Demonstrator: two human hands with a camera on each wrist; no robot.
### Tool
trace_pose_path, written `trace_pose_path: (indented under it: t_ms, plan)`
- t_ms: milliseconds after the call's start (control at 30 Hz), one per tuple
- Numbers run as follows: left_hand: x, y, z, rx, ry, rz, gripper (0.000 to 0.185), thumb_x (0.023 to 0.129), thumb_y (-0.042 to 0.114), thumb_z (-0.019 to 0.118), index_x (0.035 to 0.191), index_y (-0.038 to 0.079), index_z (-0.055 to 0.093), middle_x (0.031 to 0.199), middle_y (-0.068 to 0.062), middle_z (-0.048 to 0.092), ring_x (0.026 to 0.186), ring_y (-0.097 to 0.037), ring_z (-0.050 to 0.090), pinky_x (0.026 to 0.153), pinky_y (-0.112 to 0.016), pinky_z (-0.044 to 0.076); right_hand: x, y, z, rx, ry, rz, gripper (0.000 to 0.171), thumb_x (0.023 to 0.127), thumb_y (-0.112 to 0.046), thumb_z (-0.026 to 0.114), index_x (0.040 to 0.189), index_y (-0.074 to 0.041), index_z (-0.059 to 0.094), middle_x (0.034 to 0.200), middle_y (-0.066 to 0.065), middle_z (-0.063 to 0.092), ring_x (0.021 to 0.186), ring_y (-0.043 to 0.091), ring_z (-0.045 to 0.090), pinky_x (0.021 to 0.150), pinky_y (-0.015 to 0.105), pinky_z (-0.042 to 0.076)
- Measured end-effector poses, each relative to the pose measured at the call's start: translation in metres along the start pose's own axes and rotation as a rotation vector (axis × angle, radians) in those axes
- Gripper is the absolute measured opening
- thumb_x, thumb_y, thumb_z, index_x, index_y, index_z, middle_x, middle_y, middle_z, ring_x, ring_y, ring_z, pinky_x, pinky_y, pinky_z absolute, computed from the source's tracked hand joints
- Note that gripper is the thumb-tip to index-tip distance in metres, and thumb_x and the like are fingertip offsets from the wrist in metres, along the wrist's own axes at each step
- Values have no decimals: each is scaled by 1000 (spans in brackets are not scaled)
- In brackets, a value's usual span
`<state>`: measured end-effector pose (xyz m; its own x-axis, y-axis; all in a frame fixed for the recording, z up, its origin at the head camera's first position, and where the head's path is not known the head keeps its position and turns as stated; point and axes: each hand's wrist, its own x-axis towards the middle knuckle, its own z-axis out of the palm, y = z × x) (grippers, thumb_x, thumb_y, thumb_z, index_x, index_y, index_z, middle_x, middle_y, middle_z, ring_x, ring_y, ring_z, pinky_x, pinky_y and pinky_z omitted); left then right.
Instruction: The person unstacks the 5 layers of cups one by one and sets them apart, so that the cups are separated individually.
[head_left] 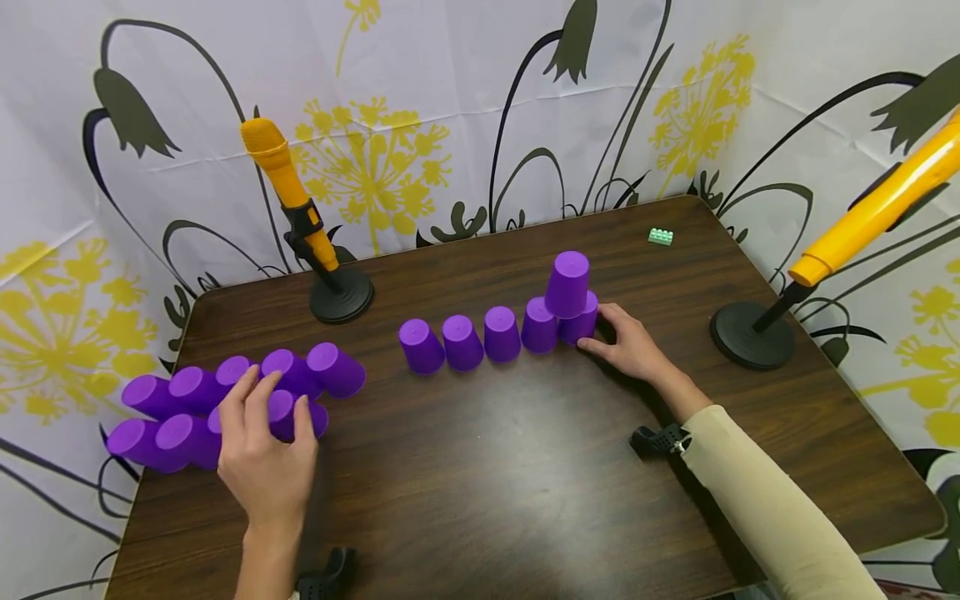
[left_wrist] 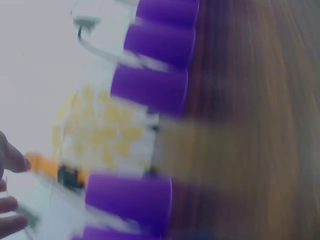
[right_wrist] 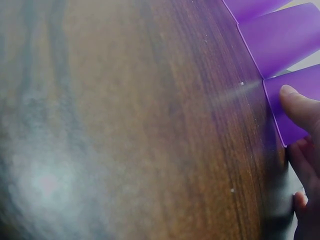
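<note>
Several upside-down purple cups (head_left: 462, 343) form a row across the middle of the table. One more purple cup (head_left: 567, 283) stands upside down on top of the row's right end. My right hand (head_left: 630, 346) grips the rightmost cup (head_left: 576, 331) of the row. In the right wrist view the thumb (right_wrist: 296, 106) lies on that cup's near side, with the fingers around its far side. At the left, my left hand (head_left: 266, 467) is over a group of purple cups (head_left: 336, 371), fingers apart and holding nothing. It partly hides some of them.
A yellow microphone (head_left: 281, 171) on a black stand (head_left: 342, 293) is at the back left. Another yellow object (head_left: 885, 200) on a black stand (head_left: 752, 335) rises at the right. A small green toy brick (head_left: 661, 237) lies near the back right edge. Patterned cloth hangs behind.
</note>
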<state>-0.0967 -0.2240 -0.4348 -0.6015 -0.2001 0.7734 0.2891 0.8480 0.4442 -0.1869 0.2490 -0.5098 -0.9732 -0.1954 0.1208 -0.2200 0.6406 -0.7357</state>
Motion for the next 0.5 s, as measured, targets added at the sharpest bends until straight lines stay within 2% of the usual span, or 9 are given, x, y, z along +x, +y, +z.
trace_pose_path:
  t_ms: [100,200,367,500]
  plan:
    - [6,23,18,-114,-48,98,39,79,10,78,116,5,69,129,-12,61,113,-35,59,95,-36,48,1,0,0,0,4,-2,64,88,-24,76,141,-3,48,137,18,52,131,35,45,108,54,33]
    - [8,50,40,-240,-163,163,41,81,10,77,121,6,67,132,-11,59,112,-34,60,92,-39,48,1,0,0,-4,4,-1,64,88,-24,76,141,-3,48,137,18,52,131,36,45,108,55,33]
    - [6,95,83,-367,-384,218,53,81,13,79,131,11,60,137,-9,55,118,-29,57,90,-46,50,0,0,0,-7,7,-3,64,87,-24,76,141,-3,48,136,18,53,130,35,45,108,54,33]
    - [8,126,115,-403,-510,237,60,82,17,79,138,15,55,141,-7,50,125,-24,52,90,-45,51,0,0,0,-6,8,-4,64,87,-24,76,141,-3,48,136,18,53,130,35,46,108,54,33]
